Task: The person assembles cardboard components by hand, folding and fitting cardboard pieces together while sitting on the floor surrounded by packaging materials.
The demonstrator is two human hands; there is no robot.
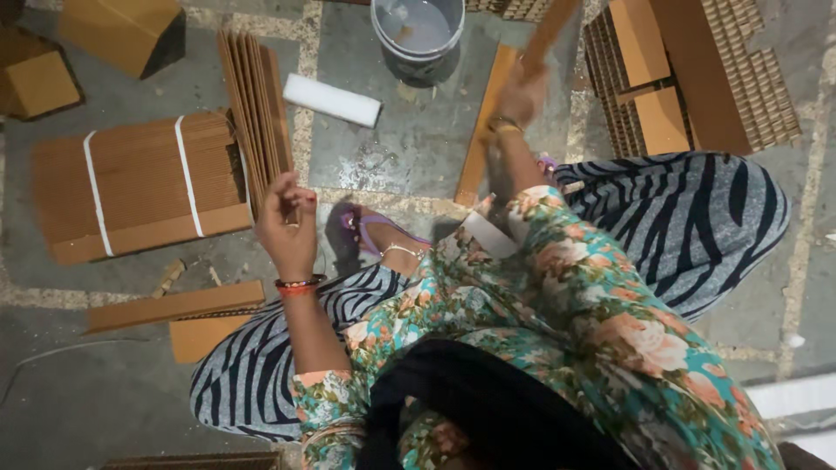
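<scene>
My left hand [286, 222] is raised in front of me with its fingers curled near the lower end of a fanned stack of upright cardboard sheets [255, 104]; whether it grips a sheet is unclear. My right hand [521, 96] is stretched forward and closed on a long cardboard strip [550, 30] that tilts up toward a grey bucket [418, 30]. A second long cardboard strip [484, 130] lies on the floor just under that hand.
A bundle of cardboard tied with white straps [139, 183] lies at left. A white foam block [333, 100] lies near the bucket. Stacks of corrugated pieces [697, 78] stand at upper right. Loose cardboard pieces [178, 306] lie by my left knee. Boxes [122, 30] sit at upper left.
</scene>
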